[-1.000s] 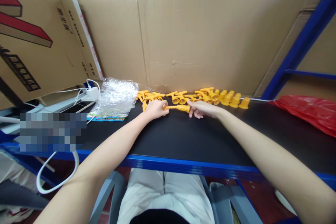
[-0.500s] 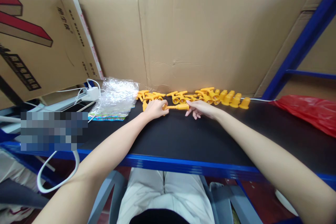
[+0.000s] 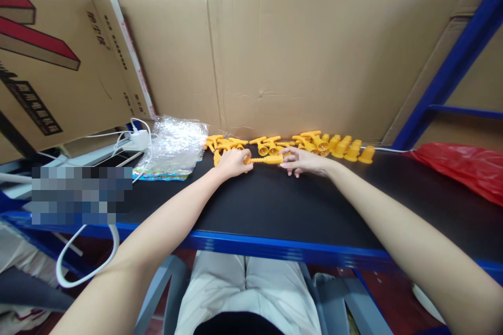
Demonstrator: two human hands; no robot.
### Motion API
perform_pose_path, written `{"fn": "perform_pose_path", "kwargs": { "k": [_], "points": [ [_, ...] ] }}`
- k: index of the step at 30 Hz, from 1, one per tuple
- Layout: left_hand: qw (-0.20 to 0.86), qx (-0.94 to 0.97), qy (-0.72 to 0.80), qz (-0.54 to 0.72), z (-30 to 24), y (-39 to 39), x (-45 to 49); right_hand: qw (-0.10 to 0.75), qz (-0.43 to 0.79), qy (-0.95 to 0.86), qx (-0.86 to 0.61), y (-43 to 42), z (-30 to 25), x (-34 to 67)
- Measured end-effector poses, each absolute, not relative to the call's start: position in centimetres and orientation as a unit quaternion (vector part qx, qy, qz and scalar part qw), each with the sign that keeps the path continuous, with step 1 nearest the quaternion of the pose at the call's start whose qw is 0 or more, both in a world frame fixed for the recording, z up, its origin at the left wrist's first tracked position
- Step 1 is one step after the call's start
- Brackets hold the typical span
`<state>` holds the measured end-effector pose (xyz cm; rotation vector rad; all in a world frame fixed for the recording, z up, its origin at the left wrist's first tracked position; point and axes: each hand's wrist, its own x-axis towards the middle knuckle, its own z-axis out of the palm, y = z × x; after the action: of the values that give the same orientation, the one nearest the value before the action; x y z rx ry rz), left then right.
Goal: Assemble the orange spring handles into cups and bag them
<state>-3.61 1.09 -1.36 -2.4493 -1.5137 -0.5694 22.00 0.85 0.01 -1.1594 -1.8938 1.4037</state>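
My left hand (image 3: 231,162) is closed around one end of a long yellow plastic rod (image 3: 264,160) lying on the black shelf surface (image 3: 275,204). My right hand (image 3: 304,162) touches the rod's other end with its fingertips, fingers loosely spread. Behind both hands lies a row of several yellow plastic parts (image 3: 275,145), and several yellow cone-shaped caps (image 3: 349,149) stand further right.
A pile of clear plastic bags (image 3: 173,146) lies at the left, next to a white charger and cables (image 3: 135,138). A red plastic bag (image 3: 463,167) sits at the right. Cardboard sheets (image 3: 298,52) wall the back. Blue shelf frame (image 3: 451,73) rises at the right.
My right hand has shifted slightly along the rod's right end and its fingers have spread a little. My left hand stays closed on the rod.
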Motion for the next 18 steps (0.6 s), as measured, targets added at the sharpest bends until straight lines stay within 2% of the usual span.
{"fn": "perform_pose_path", "kwargs": {
  "k": [18],
  "points": [
    [0.107, -0.831, -0.51, -0.194, -1.4, 1.0, -3.6, 0.25, 0.486, -0.698, -0.462, 0.5, 0.2, 20.9]
  ]
}}
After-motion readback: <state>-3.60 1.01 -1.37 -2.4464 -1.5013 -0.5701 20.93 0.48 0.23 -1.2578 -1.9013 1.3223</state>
